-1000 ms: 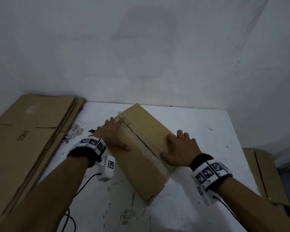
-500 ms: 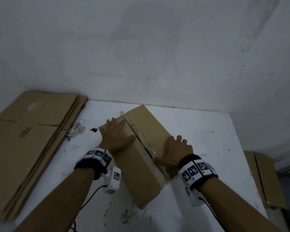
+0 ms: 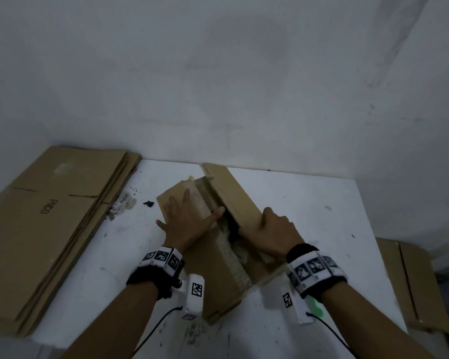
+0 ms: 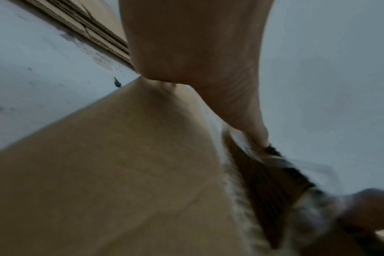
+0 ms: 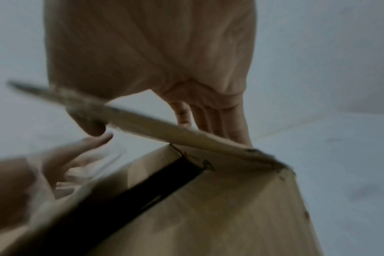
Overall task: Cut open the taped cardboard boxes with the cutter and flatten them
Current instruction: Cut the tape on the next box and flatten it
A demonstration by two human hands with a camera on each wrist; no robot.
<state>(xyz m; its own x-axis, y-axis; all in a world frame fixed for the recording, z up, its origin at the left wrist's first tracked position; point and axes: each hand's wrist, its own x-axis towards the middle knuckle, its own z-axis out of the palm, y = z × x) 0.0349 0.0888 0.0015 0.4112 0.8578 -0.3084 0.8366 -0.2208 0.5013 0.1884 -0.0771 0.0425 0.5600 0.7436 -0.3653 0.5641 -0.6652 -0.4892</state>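
Head view, box flap (image 3: 233, 195) in right grip (image 3: 272, 234)

A long brown cardboard box (image 3: 218, 281) lies slantwise on the white table (image 3: 309, 216), running from near the front edge toward the back edge at the wall. The left hand (image 3: 186, 224) lies on its left top flap (image 3: 176, 200) and the right hand (image 3: 272, 235) holds the raised right flap (image 3: 233, 195), with the open gap between the two hands. A stack of flattened brown cardboard sheets (image 3: 50, 216) lies along the table's left edge, a small dark scrap (image 3: 148, 203) sits on the table between that stack and the box, and another flattened cardboard piece (image 3: 412, 286) lies lower down beyond the right edge.
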